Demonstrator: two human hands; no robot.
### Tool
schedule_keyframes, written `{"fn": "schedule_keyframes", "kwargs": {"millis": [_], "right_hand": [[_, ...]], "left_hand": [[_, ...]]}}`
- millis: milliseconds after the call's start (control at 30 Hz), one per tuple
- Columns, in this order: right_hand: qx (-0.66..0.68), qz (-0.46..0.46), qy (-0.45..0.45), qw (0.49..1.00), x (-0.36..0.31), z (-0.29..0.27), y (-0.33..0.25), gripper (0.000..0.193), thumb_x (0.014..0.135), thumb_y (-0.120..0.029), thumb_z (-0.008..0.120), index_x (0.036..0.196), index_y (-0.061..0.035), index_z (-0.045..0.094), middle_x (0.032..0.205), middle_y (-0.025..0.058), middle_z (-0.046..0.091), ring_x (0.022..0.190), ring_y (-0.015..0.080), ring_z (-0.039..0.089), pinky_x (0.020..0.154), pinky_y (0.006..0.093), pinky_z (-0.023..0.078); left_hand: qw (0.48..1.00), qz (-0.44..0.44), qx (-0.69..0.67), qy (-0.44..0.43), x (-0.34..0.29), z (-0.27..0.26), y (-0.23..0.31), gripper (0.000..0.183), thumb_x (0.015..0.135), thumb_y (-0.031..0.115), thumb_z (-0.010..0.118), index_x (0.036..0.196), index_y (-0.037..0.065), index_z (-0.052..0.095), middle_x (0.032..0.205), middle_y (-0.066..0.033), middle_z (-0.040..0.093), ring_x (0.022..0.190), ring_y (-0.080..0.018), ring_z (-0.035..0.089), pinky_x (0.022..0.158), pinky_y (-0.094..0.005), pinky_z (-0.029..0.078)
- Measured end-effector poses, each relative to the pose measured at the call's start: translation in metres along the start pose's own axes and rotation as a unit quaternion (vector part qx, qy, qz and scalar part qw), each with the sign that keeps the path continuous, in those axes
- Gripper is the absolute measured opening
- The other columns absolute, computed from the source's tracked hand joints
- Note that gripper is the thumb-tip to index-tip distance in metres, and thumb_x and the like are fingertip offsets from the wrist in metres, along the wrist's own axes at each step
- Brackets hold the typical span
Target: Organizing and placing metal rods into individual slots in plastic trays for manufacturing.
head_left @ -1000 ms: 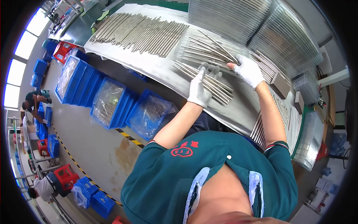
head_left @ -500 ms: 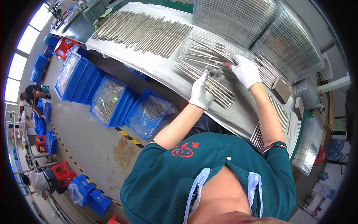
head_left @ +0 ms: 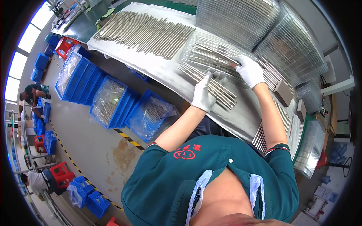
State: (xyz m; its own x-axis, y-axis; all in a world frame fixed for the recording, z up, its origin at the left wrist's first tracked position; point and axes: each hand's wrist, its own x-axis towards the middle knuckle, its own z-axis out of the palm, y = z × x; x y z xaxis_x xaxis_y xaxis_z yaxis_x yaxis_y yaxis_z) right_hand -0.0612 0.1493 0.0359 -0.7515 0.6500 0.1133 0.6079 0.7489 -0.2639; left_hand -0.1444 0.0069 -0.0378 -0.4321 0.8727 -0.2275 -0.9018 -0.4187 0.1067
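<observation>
White gloves cover both my hands. My left hand (head_left: pixel 204 93) is closed around a bundle of metal rods (head_left: pixel 222 94) that slants across the near part of the table. Just right of it, my right hand (head_left: pixel 249 71) grips a metal rod (head_left: pixel 215 54) by its near end, above a clear plastic tray (head_left: pixel 187 47). More rods lie in that tray, partly covered by the held ones. The fingertips of my right hand are partly hidden. On the white table cover (head_left: pixel 151 69), a wide row of metal rods (head_left: pixel 143 34) is laid out at the far left.
Stacked clear trays (head_left: pixel 235 20) rise behind my hands, with another stack (head_left: pixel 294 45) to their right. Grey blocks (head_left: pixel 283 92) stand right of my right forearm, near more rods (head_left: pixel 281 116). Blue crates (head_left: pixel 107 101) with plastic-wrapped rods sit left of the table. Other people are far left.
The rod in my right hand has dropped slightly and lies closer over the tray. My left hand keeps its hold on the bundle, almost unmoved.
</observation>
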Motion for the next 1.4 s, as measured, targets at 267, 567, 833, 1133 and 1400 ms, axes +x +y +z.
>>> {"fn": "schedule_keyframes", "kwargs": {"millis": [267, 567, 833, 1133, 1400], "right_hand": [[0.004, -0.046, -0.025, 0.999, 0.015, 0.005, -0.002, 0.032, 0.081, -0.032, 0.056, 0.106, -0.0116, 0.061, 0.111, 0.0049, 0.057, 0.098, 0.0253, 0.056, 0.081, 0.0327, 0.044], [-0.005, -0.06, -0.053, 0.997, 0.027, 0.008, 0.011, 0.034, 0.082, -0.036, 0.053, 0.107, -0.0138, 0.062, 0.111, 0.0058, 0.057, 0.099, 0.0268, 0.055, 0.082, 0.036, 0.045], [-0.06, -0.069, -0.01, 0.996, 0.036, 0.007, 0.007, 0.034, 0.081, -0.033, 0.056, 0.107, -0.0116, 0.061, 0.109, 0.0097, 0.057, 0.098, 0.0275, 0.055, 0.081, 0.0351, 0.045], [0.152, -0.036, -0.301, 0.941, -0.01, -0.011, -0.014, 0.067, 0.077, -0.063, 0.05, 0.091, 0.0007, 0.063, 0.076, 0.0132, 0.062, 0.072, 0.0212, 0.058, 0.066, 0.0343, 0.046], [0.112, -0.086, -0.293, 0.946, -0.032, -0.003, -0.017, 0.052, 0.083, -0.049, 0.05, 0.095, 0.0, 0.06, 0.079, 0.0156, 0.062, 0.073, 0.0287, 0.06, 0.07, 0.0366, 0.045]], "left_hand": [[1.0, -0.001, -0.008, -0.009, 0.001, -0.003, -0.001, 0.014, 0.091, 0.013, 0.046, 0.102, 0.007, 0.05, 0.088, -0.0075, 0.053, 0.097, -0.0276, 0.053, 0.091, -0.0478, 0.043], [1.0, -0.007, -0.008, 0.009, -0.001, 0.001, 0.001, 0.013, 0.09, 0.013, 0.047, 0.101, 0.008, 0.051, 0.088, -0.0071, 0.053, 0.096, -0.027, 0.053, 0.089, -0.0467, 0.044], [1.0, -0.001, 0.007, -0.001, -0.003, 0.003, 0.0, 0.015, 0.092, 0.014, 0.044, 0.106, 0.008, 0.048, 0.089, -0.0061, 0.052, 0.091, -0.0221, 0.055, 0.083, -0.0407, 0.048], [0.994, 0.003, -0.087, -0.064, -0.01, 0.01, 0.009, 0.022, 0.09, 0.014, 0.048, 0.111, 0.01, 0.048, 0.107, -0.0081, 0.051, 0.107, -0.0258, 0.049, 0.096, -0.0454, 0.041], [0.996, 0.007, -0.005, -0.091, 0.0, 0.003, 0.002, 0.028, 0.092, 0.022, 0.045, 0.118, 0.013, 0.043, 0.114, -0.0091, 0.049, 0.111, -0.0268, 0.046, 0.095, -0.0407, 0.04]]}}
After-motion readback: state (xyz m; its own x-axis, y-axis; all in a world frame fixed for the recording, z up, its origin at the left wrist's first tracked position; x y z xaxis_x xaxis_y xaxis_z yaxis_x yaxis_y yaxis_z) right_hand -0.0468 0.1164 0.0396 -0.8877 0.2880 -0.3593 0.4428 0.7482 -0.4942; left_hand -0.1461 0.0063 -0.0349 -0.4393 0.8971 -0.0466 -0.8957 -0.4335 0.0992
